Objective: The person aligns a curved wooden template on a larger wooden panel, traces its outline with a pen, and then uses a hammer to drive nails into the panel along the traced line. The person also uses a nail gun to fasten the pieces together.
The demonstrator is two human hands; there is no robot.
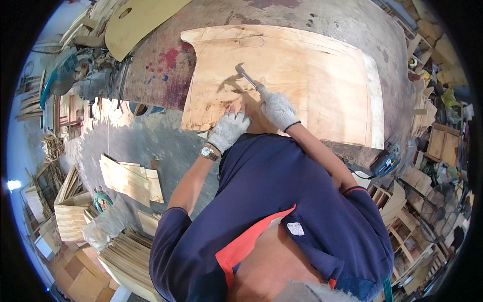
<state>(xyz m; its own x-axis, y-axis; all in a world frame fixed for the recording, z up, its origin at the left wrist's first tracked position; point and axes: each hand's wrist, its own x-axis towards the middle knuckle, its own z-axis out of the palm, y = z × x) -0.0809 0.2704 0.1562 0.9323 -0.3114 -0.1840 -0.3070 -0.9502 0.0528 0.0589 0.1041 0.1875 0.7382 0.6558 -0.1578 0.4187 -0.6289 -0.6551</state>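
A hammer (245,74) is held by its handle in my right hand (278,107), which wears a knitted white glove. Its metal head is raised over a plywood sheet (282,60), casting a shadow on the wood. Pencil lines mark the sheet: a curve along the edges and an oval near the far side. My left hand (229,131), also gloved but with bare fingertips showing, rests at the sheet's near edge, fingers stretched onto the wood. I cannot see anything held in it. A wristwatch (210,153) sits on my left wrist.
The sheet lies on a stained worktable (342,15). A shaped yellowish panel (143,25) lies at the far left, near a teal circular saw (61,75). Wood offcuts (132,180) lie on the floor at left, beside stacked boards (132,259). A blue power tool (386,163) is at right.
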